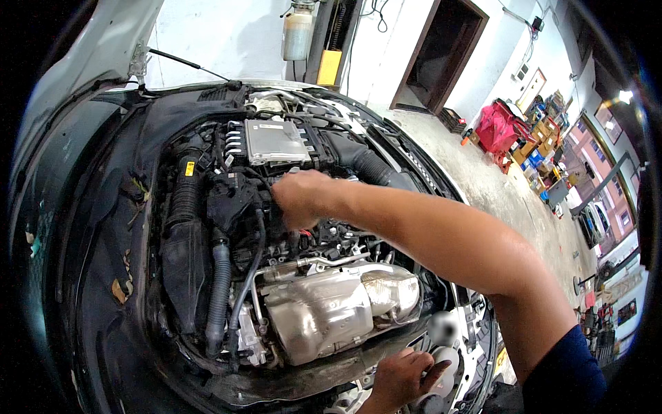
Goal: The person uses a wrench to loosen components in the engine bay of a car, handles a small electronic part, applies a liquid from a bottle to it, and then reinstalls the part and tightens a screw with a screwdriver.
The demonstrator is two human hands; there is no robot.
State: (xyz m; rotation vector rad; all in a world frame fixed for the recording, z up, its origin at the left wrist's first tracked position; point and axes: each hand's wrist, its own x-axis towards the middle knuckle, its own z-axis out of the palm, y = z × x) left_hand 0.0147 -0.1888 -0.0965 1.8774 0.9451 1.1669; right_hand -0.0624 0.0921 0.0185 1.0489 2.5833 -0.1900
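Note:
My right arm, in a dark blue sleeve, reaches from the right across an opened engine bay. Curled fingers of my right hand (301, 200) are down among black hoses and wiring just below a silver square module (277, 141). What they grip is hidden. Low in the picture, my left hand (400, 379) is closed at the bay's near edge, beside a pale round part (447, 366); anything inside its fingers is out of sight. Between the hands lies a big silver metal heat shield (324, 310) over a canister-shaped part. A ribbed grey hose (219, 297) runs to its left.
The raised hood (103, 48) is held by a strut at upper left. Dry leaves (123, 286) lie on the black cowl. Beyond the car are a dark doorway (441, 55), a red-covered pile (498, 127), and boxes (541, 145) along the wall.

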